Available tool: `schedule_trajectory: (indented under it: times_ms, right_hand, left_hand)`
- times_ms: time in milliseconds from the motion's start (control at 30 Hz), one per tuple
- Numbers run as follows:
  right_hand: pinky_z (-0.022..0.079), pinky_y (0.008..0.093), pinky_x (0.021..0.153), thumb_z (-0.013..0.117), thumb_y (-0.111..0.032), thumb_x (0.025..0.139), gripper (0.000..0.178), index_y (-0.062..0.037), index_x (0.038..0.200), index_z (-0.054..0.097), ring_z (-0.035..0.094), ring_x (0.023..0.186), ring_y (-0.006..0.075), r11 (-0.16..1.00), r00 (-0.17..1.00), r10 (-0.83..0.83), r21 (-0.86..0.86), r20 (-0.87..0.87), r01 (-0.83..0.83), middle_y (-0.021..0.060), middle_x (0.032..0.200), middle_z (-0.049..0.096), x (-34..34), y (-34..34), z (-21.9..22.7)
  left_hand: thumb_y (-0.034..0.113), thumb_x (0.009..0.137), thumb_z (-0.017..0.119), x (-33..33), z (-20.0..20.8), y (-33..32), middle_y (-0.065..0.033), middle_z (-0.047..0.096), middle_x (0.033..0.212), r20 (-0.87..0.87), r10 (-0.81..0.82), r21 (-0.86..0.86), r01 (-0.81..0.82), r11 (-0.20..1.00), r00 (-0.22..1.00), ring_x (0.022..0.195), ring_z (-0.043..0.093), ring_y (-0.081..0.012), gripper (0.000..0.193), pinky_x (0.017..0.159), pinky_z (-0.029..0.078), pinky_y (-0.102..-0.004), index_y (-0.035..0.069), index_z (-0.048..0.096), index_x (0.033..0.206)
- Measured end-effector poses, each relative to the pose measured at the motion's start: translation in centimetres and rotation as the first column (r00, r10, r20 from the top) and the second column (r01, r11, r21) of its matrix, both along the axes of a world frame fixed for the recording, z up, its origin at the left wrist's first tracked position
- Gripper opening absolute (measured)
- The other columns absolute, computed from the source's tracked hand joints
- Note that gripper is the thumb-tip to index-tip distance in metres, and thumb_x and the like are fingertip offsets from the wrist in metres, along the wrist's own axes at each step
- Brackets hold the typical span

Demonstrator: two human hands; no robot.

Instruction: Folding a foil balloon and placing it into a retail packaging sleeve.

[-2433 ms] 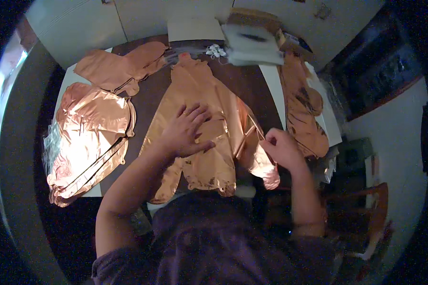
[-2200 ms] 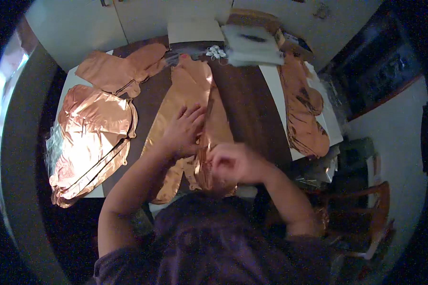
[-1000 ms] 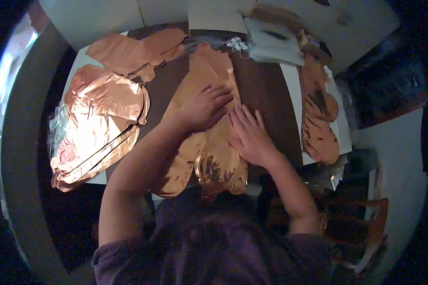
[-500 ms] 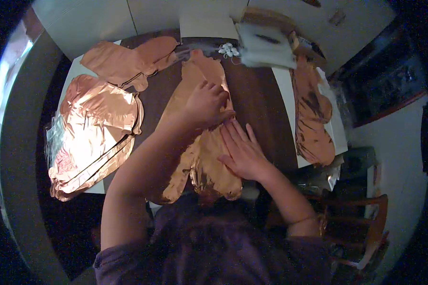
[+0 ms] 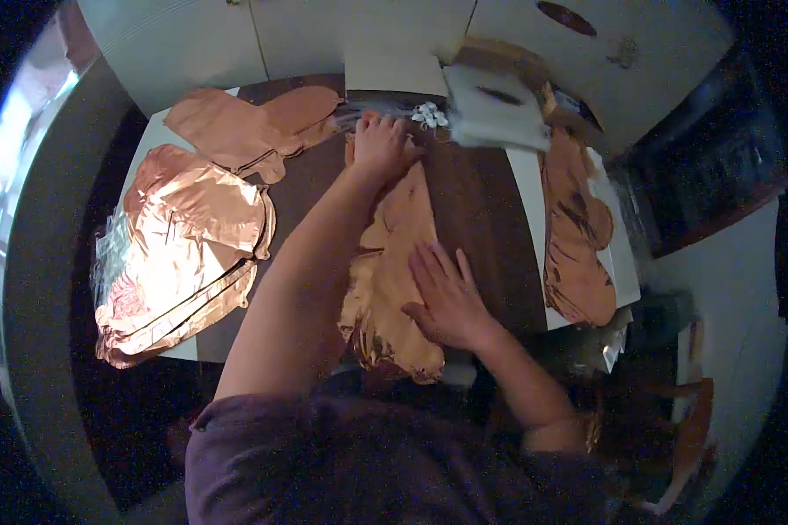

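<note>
Lying lengthwise down the middle of the dark table (image 5: 481,201), a copper-coloured foil piece (image 5: 414,210) has its wrinkled, shiny near end close to the person's body. The right hand (image 5: 449,300) rests on its right side, palm down, fingers straight and a little spread, gripping nothing. The left forearm slants over the foil's left side. Near its far end, the left hand (image 5: 385,147) bends its fingers over the foil; whether they pinch it, I cannot tell.

To the left, well apart from the hands, lies a glossy foil pile (image 5: 184,254), bright with reflected light. To the right, a folded foil stack (image 5: 578,232) lies on a white surface. Farther off at the left are flat, duller foil pieces (image 5: 249,127). Just beyond the left hand sits a small white bundle (image 5: 429,115); beside it, a translucent plastic package (image 5: 499,109) lies in front of a brown cardboard box (image 5: 501,57).
</note>
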State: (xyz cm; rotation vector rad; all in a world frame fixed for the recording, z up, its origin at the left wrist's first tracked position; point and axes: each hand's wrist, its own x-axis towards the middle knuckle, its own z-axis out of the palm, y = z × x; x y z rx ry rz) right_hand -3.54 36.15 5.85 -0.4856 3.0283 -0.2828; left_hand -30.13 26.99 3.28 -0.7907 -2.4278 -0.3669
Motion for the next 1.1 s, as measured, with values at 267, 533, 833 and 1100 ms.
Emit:
schedule_trajectory:
  times_ms: [267, 533, 833, 1100]
  right_hand:
    - [0.010, 0.0517, 0.115, 0.055, -0.039, 0.088, 0.074, 0.0022, 0.143, 0.029, 0.015, 0.144, 0.0330, 0.998, 1.000, -0.029, 0.054, 0.002, 0.029, 0.0194, 0.153, 0.022, 0.2, 0.9, 0.1]
    - [0.027, 0.0425, 0.110, 0.059, -0.029, 0.086, 0.058, -0.0015, 0.135, 0.046, 0.038, 0.131, 0.0350, 0.967, 0.991, 0.048, -0.255, 0.122, -0.015, 0.0167, 0.139, 0.046, -3.1, 2.3, 3.9]
    - [0.028, 0.0509, 0.109, 0.064, -0.030, 0.082, 0.053, -0.0039, 0.126, 0.052, 0.041, 0.128, 0.0345, 0.987, 0.961, 0.149, -0.028, -0.233, -0.159, 0.0156, 0.134, 0.049, -5.7, 4.1, 0.2]
    - [0.025, 0.0522, 0.111, 0.062, -0.033, 0.083, 0.058, -0.0033, 0.130, 0.048, 0.038, 0.131, 0.0340, 0.987, 0.971, 0.161, 0.040, -0.179, -0.157, 0.0161, 0.139, 0.044, -6.2, 3.9, 0.9]
  left_hand:
    - [0.028, 0.083, 0.068, 10.6, 5.4, -9.5, -0.0138, 0.061, 0.105, 0.256, -0.386, 0.604, 0.165, 0.779, 0.886, 0.101, 0.058, -0.0345, 0.034, 0.084, 0.046, -0.0481, 0.008, 0.061, 0.109]
    - [0.014, 0.086, 0.065, 34.8, 1.0, -24.3, -0.0066, 0.063, 0.081, 0.646, -0.078, 0.671, -0.517, 0.532, 0.759, 0.071, 0.058, -0.0153, 0.015, 0.065, 0.047, -0.0290, 0.000, 0.062, 0.087]
    - [0.022, 0.088, 0.065, 31.9, 3.9, -21.0, -0.0104, 0.066, 0.100, 0.849, -0.461, 0.510, -0.623, 0.593, 0.257, 0.097, 0.061, -0.0167, 0.025, 0.079, 0.049, -0.0297, -0.003, 0.067, 0.093]
    - [0.019, 0.081, 0.070, 27.1, 5.4, -15.6, -0.0177, 0.051, 0.123, 0.372, -0.724, 0.621, 0.424, 0.659, 0.581, 0.123, 0.044, -0.0324, 0.017, 0.100, 0.037, -0.0467, 0.003, 0.067, 0.087]
